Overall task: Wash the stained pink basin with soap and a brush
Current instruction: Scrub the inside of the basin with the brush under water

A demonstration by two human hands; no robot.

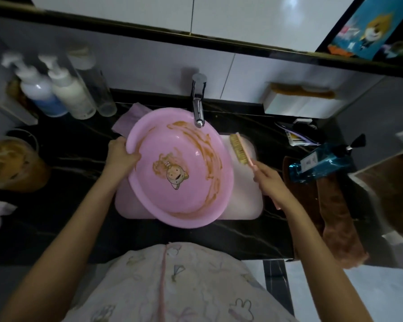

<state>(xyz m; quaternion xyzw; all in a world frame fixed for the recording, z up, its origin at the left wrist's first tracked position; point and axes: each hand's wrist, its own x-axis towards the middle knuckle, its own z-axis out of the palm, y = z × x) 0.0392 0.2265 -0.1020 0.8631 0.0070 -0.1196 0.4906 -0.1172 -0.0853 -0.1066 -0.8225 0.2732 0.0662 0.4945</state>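
The pink basin (191, 201) sits tilted in the white sink (247, 198), under the chrome tap (198, 108). Brown stains streak its inner wall and ring a cartoon print at its bottom. My left hand (120, 156) grips the basin's left rim, thumb inside. My right hand (269, 180) holds a pink-handled brush (240, 148) by its handle, to the right of the basin and above the sink. The bristles face left and do not touch the basin. A blue soap pump bottle (323, 161) lies on its side at the right.
Two white pump bottles (56, 91) and a clear bottle (98, 89) stand at the back left. A brown tub (12, 163) sits at the left. A brown towel (335, 217) hangs over the dark counter (68, 205) on the right. A pink cloth (130, 117) lies behind the basin.
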